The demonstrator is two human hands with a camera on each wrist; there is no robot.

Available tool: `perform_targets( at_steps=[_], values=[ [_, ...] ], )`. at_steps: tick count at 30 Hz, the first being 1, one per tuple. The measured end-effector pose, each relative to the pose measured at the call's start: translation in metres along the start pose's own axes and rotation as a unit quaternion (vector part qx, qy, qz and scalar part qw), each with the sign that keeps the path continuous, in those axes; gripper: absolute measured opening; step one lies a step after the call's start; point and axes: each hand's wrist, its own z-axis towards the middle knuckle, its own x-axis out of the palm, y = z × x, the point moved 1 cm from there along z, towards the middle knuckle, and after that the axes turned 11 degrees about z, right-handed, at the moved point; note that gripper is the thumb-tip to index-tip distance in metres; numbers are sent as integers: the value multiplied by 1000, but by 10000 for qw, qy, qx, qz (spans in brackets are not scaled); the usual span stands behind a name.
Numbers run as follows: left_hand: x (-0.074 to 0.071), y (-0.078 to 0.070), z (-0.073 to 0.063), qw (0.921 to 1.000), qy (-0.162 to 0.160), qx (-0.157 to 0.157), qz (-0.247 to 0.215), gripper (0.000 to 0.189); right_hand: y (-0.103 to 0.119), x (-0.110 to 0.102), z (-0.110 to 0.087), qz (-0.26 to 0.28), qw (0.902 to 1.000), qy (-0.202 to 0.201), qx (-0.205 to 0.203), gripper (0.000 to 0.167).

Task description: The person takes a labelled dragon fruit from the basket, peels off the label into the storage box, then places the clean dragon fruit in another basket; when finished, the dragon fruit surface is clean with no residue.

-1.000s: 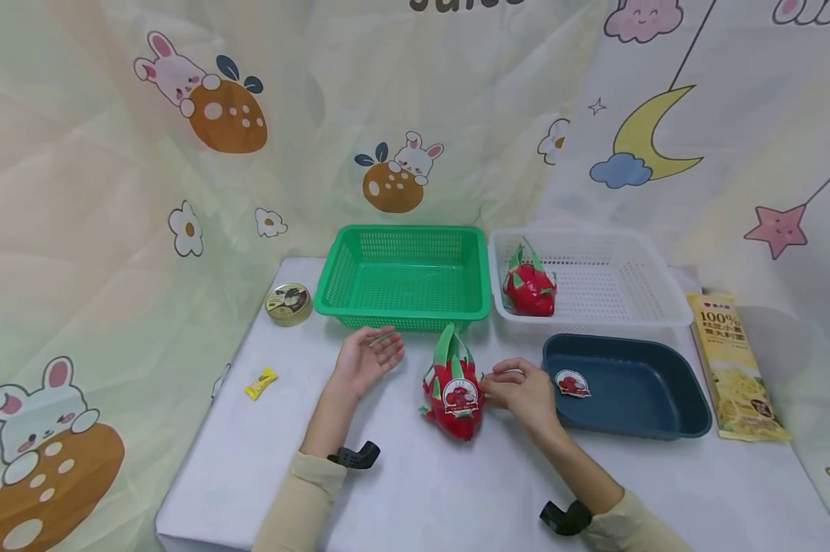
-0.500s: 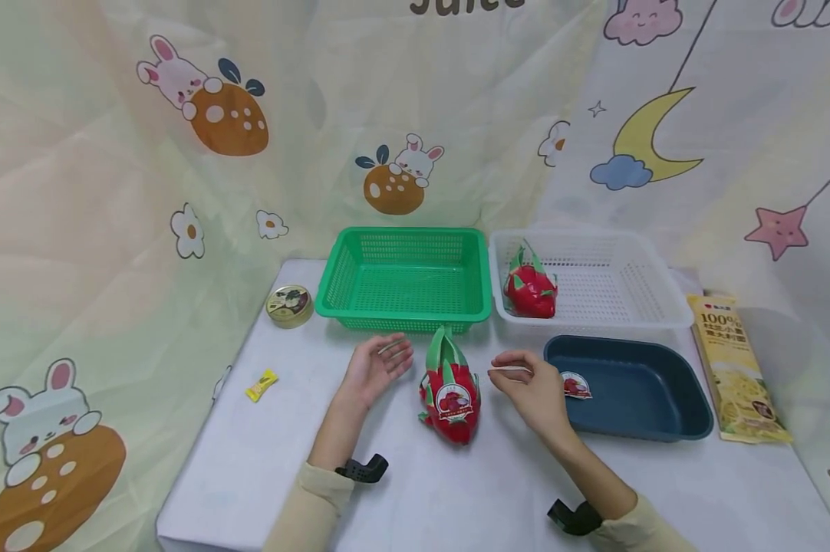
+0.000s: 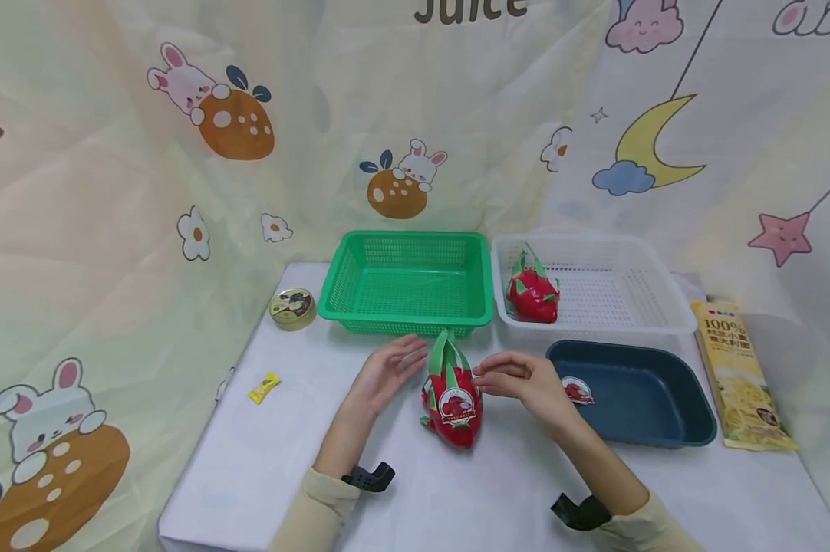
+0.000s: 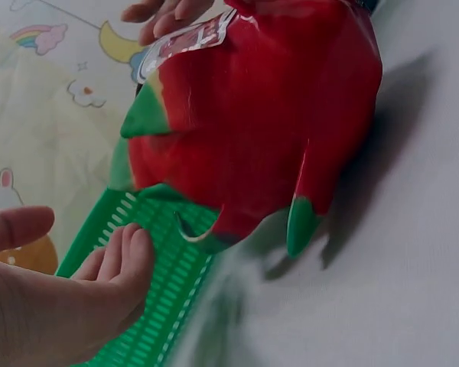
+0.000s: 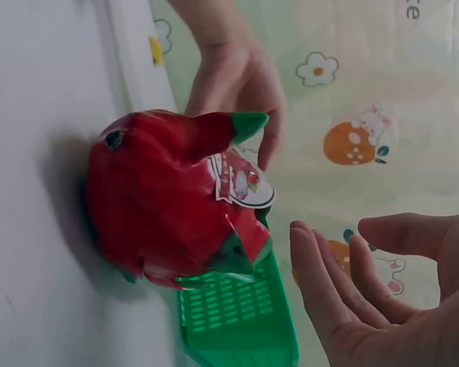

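Observation:
A red dragon fruit [image 3: 449,382] with long green leaves and a round label [image 3: 457,408] lies on the white table between both hands. My left hand [image 3: 387,373] is just left of it, palm turned inward and fingers extended. On the other side, my right hand [image 3: 527,382] has relaxed fingers, and their tips overlap the fruit's edge in the head view. The right wrist view shows thumb and fingers of that hand [image 5: 390,294] spread apart, holding nothing. Both wrist views show the fruit [image 4: 252,138] on the table, outside either hand's grip.
Behind stand a green basket [image 3: 404,318] and a white basket [image 3: 615,326] holding another dragon fruit [image 3: 534,297]. A dark blue tray [image 3: 636,399] with a similar label [image 3: 577,390] sits right, beside a yellow pasta packet [image 3: 742,376]. Left are a round tin [image 3: 293,308] and small yellow wrapper [image 3: 265,387].
The right hand came away from the fruit's side, then moved back left to its edge. The left hand drew closer to the fruit, which has turned slightly. The head view shifted a little.

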Motion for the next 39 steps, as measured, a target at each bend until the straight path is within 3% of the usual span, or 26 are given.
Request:
perform_targets(
  at_steps=[12, 21, 33, 39],
  values=[
    [8, 11, 3, 9992, -19, -12, 389, 57, -3, -6, 5, -111, 9983, -19, 567, 40],
    [14, 9, 3, 9988, 116, -55, 473, 56, -7, -5, 8, -444, 9970, 281, 560, 38],
    [10, 15, 4, 9957, -90, -90, 919, 55, -10, 3, 10, -313, 9952, 559, 735, 39],
    [10, 17, 1, 9936, -277, -160, 1087, 56, -14, 2, 13, 45, 9947, 567, 857, 38]
  ],
)
